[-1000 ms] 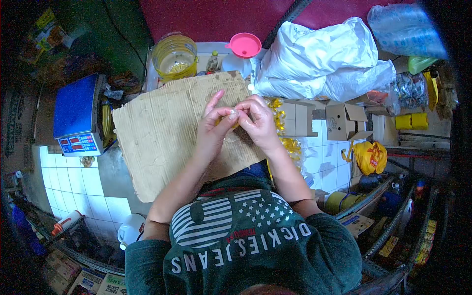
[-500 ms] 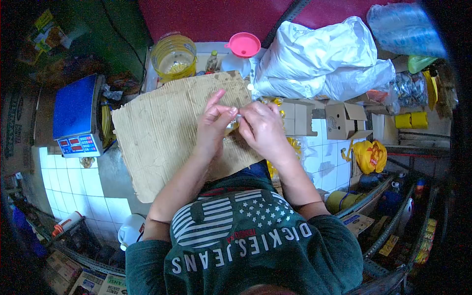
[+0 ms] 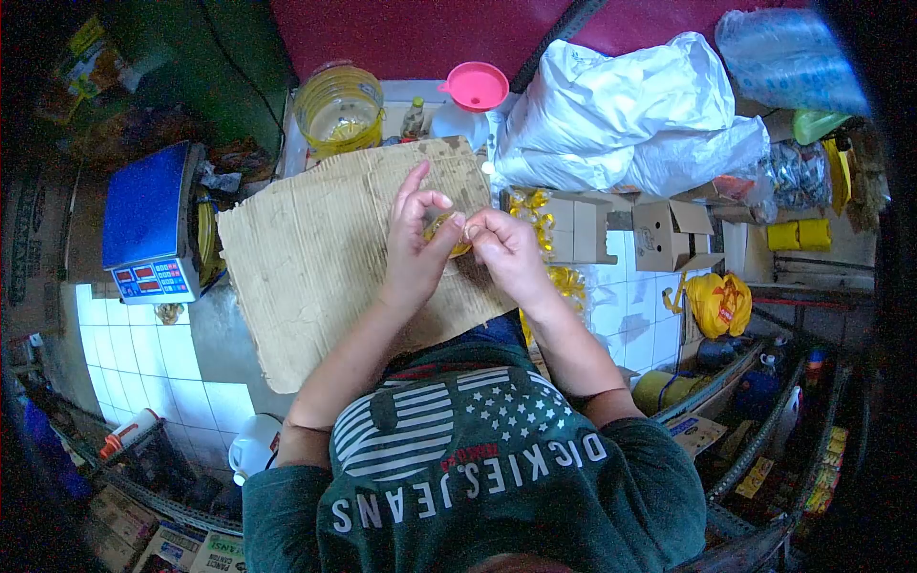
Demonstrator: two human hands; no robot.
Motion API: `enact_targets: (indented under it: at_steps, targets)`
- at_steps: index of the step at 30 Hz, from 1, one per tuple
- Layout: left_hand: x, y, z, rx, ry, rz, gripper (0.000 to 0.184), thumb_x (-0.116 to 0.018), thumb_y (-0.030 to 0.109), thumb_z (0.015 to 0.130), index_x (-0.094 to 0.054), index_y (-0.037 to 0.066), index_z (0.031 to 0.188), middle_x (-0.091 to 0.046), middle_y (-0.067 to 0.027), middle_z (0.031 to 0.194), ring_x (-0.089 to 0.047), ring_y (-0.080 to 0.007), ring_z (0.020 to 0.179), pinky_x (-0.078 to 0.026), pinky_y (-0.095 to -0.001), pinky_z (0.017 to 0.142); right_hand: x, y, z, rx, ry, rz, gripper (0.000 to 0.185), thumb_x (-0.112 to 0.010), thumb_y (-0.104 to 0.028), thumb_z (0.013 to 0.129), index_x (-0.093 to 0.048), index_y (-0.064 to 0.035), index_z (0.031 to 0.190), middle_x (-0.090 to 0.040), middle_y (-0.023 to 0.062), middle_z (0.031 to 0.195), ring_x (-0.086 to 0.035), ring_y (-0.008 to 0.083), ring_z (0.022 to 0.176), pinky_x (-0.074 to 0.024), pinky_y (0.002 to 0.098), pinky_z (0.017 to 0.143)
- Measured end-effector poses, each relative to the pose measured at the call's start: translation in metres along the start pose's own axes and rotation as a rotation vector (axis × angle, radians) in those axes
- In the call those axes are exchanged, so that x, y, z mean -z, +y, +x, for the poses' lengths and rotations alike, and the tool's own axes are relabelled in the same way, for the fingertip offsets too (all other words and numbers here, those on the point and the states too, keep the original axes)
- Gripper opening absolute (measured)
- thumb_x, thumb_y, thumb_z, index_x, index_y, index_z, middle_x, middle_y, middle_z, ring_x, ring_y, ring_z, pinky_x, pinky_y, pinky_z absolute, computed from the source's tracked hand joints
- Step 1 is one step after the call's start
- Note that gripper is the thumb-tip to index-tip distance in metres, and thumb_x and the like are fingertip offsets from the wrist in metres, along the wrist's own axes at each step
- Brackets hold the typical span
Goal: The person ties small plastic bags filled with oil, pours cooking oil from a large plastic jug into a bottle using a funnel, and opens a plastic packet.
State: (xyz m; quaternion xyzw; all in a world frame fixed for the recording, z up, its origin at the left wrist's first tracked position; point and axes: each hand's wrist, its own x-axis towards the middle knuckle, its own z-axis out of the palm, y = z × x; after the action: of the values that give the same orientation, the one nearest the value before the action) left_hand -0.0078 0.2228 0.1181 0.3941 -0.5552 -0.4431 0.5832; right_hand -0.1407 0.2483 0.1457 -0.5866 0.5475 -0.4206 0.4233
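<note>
My left hand (image 3: pixel 420 244) and my right hand (image 3: pixel 500 241) meet over a flat piece of cardboard (image 3: pixel 306 239). Between them is a small clear bag with yellow contents (image 3: pixel 459 247), partly covered by the fingers. The left thumb and a finger grip the bag while the other fingers stretch away. My right fingers are curled and pinch its top end. Several similar yellow bags (image 3: pixel 568 284) lie just right of the cardboard, by my right forearm.
A blue scale (image 3: pixel 148 215) stands left. Behind the cardboard are a yellow bucket (image 3: pixel 339 110), a small bottle (image 3: pixel 413 118) and a pink funnel (image 3: pixel 477 87). White sacks (image 3: pixel 611 110), an open box (image 3: pixel 671 236) and a yellow bag (image 3: pixel 718 306) are on the right.
The right hand moved in over the bag, then turned and drew back slightly, its fingers now curled at the bag's top. More of the yellow contents shows between the hands.
</note>
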Motion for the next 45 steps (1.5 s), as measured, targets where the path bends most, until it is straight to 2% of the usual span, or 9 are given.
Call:
enact_targets:
  at_steps: [2,8,12,21,33,39,43,44,45]
  targets:
    - [0.003,-0.006,-0.003,-0.044,-0.102,0.143,0.013,-0.056,0.02,0.083,-0.055,0.009,0.09,-0.043,-0.0193,0.13,-0.036,-0.0325,0.123,-0.018,-0.0416,0.102,0.0,0.0,-0.001,-0.188,-0.023,0.186,0.012,-0.051,-0.01,0.083,-0.055,-0.0036,0.074,-0.053,0.0015,0.065,-0.049,0.0091,0.057,-0.0382,0.0227,0.052]
    - [0.004,0.002,-0.006,-0.084,-0.281,0.441,0.016,-0.05,0.025,0.087,-0.056,0.01,0.091,-0.046,-0.012,0.128,-0.037,-0.0278,0.122,-0.012,-0.0482,0.101,0.011,-0.006,0.003,-0.309,-0.06,0.538,0.008,-0.05,-0.01,0.081,-0.054,-0.0035,0.077,-0.05,0.0007,0.066,-0.042,0.008,0.053,-0.0393,0.023,0.057]
    - [0.004,0.006,-0.007,-0.148,-0.339,0.471,0.016,-0.051,0.025,0.087,-0.057,0.012,0.091,-0.047,-0.0058,0.127,-0.037,-0.0274,0.123,-0.009,-0.0544,0.1,0.021,-0.014,0.002,-0.323,-0.104,0.574,0.009,-0.051,-0.01,0.08,-0.053,-0.0031,0.075,-0.05,0.0021,0.065,-0.041,0.0083,0.051,-0.0403,0.0241,0.057]
    - [0.004,0.009,-0.01,-0.218,-0.347,0.544,0.013,-0.055,0.024,0.084,-0.06,0.012,0.089,-0.05,-0.004,0.125,-0.036,-0.0268,0.124,-0.007,-0.0506,0.102,0.023,-0.03,-0.007,-0.32,-0.049,0.658,0.008,-0.046,-0.006,0.08,-0.052,-0.0014,0.076,-0.05,0.0037,0.065,-0.041,0.0093,0.05,-0.0443,0.0275,0.059]
    - [0.009,0.016,-0.008,-0.181,-0.345,0.615,0.013,-0.06,0.025,0.08,-0.064,0.015,0.088,-0.051,0.0,0.125,-0.036,-0.026,0.124,-0.006,-0.0529,0.102,0.023,-0.019,-0.006,-0.288,-0.093,0.691,0.009,-0.046,-0.006,0.079,-0.051,-0.0006,0.075,-0.048,0.0047,0.066,-0.039,0.0094,0.054,-0.0329,0.0234,0.053]
    - [0.009,0.007,-0.009,-0.18,-0.364,0.543,0.011,-0.062,0.021,0.079,-0.064,0.014,0.088,-0.051,-0.0043,0.125,-0.035,-0.0279,0.125,-0.008,-0.0534,0.103,0.026,-0.013,-0.011,-0.228,-0.121,0.686,0.011,-0.047,-0.006,0.086,-0.056,-0.0005,0.084,-0.049,0.002,0.069,-0.042,0.0084,0.058,-0.0343,0.0222,0.054]
    - [0.016,0.004,0.004,-0.03,-0.471,0.15,0.027,-0.066,0.027,0.075,-0.063,0.01,0.096,-0.026,-0.0134,0.143,-0.024,-0.028,0.132,-0.012,-0.0476,0.107,0.05,-0.017,-0.009,-0.127,-0.249,0.442,0.013,-0.047,-0.009,0.087,-0.056,0.0007,0.083,-0.055,0.0055,0.081,-0.051,0.0084,0.065,-0.0404,0.0218,0.058]
    - [0.02,0.004,0.013,-0.041,-0.48,0.118,0.047,-0.065,0.035,0.075,-0.055,0.012,0.115,-0.012,-0.0148,0.147,-0.018,-0.0294,0.134,-0.015,-0.0442,0.107,0.059,-0.018,-0.01,-0.094,-0.245,0.476,0.014,-0.047,-0.009,0.086,-0.056,0.0012,0.083,-0.057,0.0073,0.084,-0.053,0.009,0.066,-0.0418,0.022,0.059]
    - [0.027,0.002,0.024,-0.086,-0.41,0.123,0.053,-0.062,0.038,0.078,-0.048,0.013,0.122,-0.012,-0.0151,0.147,-0.017,-0.03,0.134,-0.016,-0.0434,0.107,0.07,-0.019,-0.01,-0.061,-0.243,0.507,0.014,-0.048,-0.009,0.086,-0.056,0.0017,0.083,-0.058,0.0092,0.088,-0.054,0.0097,0.067,-0.0432,0.0223,0.06]
